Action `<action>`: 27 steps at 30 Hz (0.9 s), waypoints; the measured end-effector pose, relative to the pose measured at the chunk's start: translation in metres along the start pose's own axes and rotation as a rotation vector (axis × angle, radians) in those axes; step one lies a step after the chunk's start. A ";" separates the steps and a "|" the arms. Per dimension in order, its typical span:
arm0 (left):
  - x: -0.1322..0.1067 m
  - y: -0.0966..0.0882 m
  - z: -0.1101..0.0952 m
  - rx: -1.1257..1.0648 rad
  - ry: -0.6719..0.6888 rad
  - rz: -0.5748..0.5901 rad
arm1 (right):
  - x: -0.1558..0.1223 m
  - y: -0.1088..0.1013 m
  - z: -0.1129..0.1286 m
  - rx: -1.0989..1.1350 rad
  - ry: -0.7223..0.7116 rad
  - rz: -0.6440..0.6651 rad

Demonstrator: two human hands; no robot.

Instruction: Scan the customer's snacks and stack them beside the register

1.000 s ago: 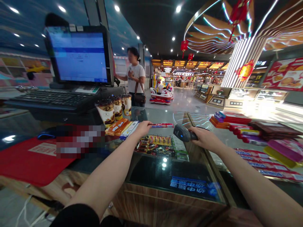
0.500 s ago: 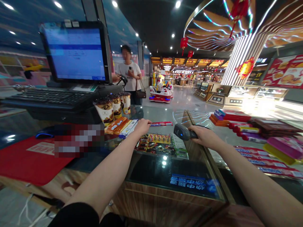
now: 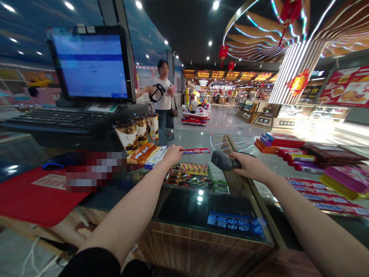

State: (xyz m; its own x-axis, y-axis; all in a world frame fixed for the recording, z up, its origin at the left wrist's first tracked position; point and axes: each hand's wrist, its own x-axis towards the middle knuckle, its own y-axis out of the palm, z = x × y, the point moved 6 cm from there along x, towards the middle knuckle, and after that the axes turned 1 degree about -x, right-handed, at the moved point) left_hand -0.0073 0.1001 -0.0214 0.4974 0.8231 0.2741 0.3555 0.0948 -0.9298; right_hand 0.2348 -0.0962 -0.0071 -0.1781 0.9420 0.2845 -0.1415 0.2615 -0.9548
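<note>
My left hand (image 3: 173,154) is closed on one end of a red Mentos candy roll (image 3: 196,151), which points right just above the glass counter. My right hand (image 3: 245,164) grips the handle of a black barcode scanner (image 3: 221,160), its head turned left toward the roll. Left of my left hand lie an orange snack packet (image 3: 144,153) and a white-and-blue packet (image 3: 155,157). Behind them stand three brown-and-cream cups (image 3: 127,135). Below the roll, a sheet with pictures of small packages (image 3: 187,175) shows at the glass.
A monitor (image 3: 90,65) and keyboard (image 3: 52,119) occupy the left, with a mouse (image 3: 53,163) and red mat (image 3: 37,196). Several more Mentos rolls (image 3: 331,198) and candy boxes (image 3: 288,140) lie at right. Across the counter stands a person (image 3: 163,92); a hand holds out a dark looped object (image 3: 157,93).
The person behind the counter has shifted right, and the dark looped object near them has moved right and up. My hands, the candy roll and the scanner stay almost still.
</note>
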 end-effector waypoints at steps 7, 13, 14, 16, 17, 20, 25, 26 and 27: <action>-0.001 -0.001 -0.001 0.010 0.018 0.007 | -0.001 0.007 -0.009 0.156 -0.005 0.050; -0.004 -0.004 -0.005 0.017 0.018 0.007 | -0.002 0.006 -0.008 0.242 0.010 0.110; -0.005 -0.005 -0.005 0.018 0.019 0.004 | -0.003 0.005 -0.007 0.270 0.023 0.126; -0.006 -0.006 -0.007 0.017 0.028 0.002 | -0.004 0.002 -0.007 0.346 0.044 0.150; -0.007 -0.007 -0.008 0.018 0.034 0.004 | -0.005 -0.001 -0.007 0.391 0.054 0.158; -0.009 -0.008 -0.011 0.018 0.057 0.019 | -0.007 -0.006 -0.007 0.524 0.080 0.180; -0.010 -0.009 -0.013 -0.004 0.063 0.018 | 0.000 -0.006 -0.020 0.562 0.227 0.091; -0.010 -0.009 -0.013 -0.012 0.062 0.012 | 0.004 -0.004 -0.023 0.544 0.251 0.070; -0.009 -0.008 -0.012 -0.021 0.063 0.005 | 0.008 -0.002 -0.025 0.526 0.263 0.062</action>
State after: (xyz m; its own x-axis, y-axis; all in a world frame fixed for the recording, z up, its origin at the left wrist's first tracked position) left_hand -0.0051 0.0848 -0.0134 0.5478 0.7868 0.2845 0.3685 0.0784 -0.9263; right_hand 0.2578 -0.0836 -0.0049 0.0363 0.9903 0.1339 -0.6144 0.1278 -0.7786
